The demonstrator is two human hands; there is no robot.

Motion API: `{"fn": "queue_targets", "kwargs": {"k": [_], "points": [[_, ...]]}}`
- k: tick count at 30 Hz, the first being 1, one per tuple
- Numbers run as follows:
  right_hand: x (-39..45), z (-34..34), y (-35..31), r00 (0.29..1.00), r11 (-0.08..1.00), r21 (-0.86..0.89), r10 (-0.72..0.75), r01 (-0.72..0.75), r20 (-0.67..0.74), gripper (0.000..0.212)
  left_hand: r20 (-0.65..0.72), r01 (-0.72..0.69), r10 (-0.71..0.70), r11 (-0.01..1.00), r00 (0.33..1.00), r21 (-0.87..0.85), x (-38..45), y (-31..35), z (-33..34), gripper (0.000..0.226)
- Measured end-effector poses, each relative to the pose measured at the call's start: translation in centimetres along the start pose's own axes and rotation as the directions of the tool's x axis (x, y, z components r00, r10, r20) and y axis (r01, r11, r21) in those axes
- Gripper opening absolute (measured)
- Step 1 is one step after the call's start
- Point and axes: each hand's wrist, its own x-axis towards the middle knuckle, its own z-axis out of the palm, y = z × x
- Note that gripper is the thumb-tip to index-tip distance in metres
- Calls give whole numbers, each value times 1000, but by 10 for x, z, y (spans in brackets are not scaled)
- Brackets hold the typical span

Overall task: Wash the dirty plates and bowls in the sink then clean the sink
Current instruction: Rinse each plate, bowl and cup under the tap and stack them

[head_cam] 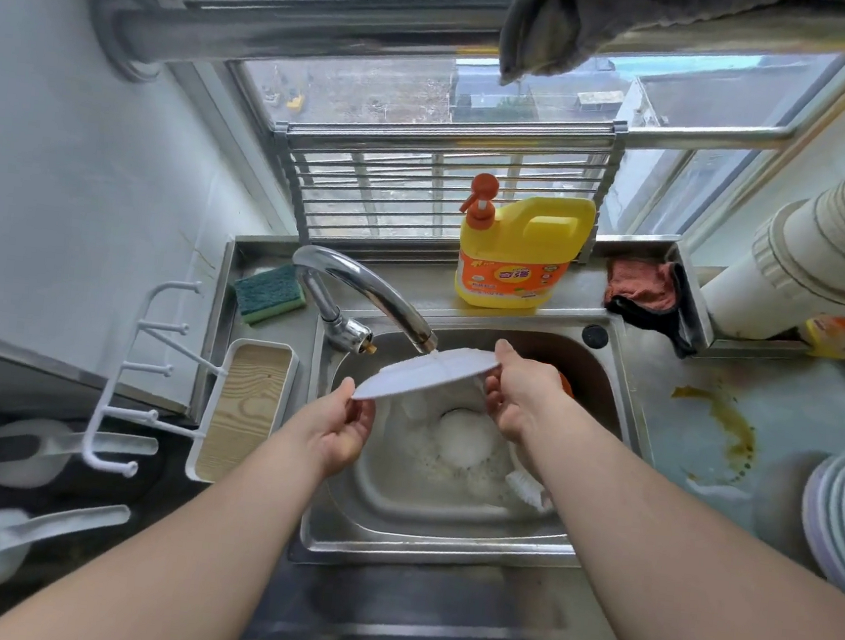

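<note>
Both hands hold one white plate [428, 374] over the sink [440, 543]: the left hand [343, 428] pinches its near rim, the right hand [519, 393] grips the far edge, thumb on top. Below lies what seems a foamy bowl [463, 440]. The faucet [361, 288] runs water onto the plate; a detergent bottle [514, 256] stands behind.

left hand [343, 428], right hand [519, 393], pinching grip

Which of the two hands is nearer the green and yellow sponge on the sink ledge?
Left. The left hand grips the plate's near-left rim, on the side of the sponge. The right hand holds the plate's far-right rim, across the basin from it.
</note>
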Motion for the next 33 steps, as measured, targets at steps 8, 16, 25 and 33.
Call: {"fn": "queue_targets", "kwargs": {"k": [8,16,25,33], "points": [[4,-36,-12,999,999,39,-12,13,-45,19,13,-38,36,986,999,164,-6,-16,34,23],[5,-69,-4,995,1000,7,9,-8,-104,21,78,-96,70,903,994,419,-16,-32,48,21],[3,-66,18,999,999,-43,-30,29,-29,18,64,-109,88,794,994,597,-17,-27,12,11],[-15,-32,33,985,992,-15,-126,129,119,16,-94,60,-10,834,996,548,-5,-31,-37,26]]}}
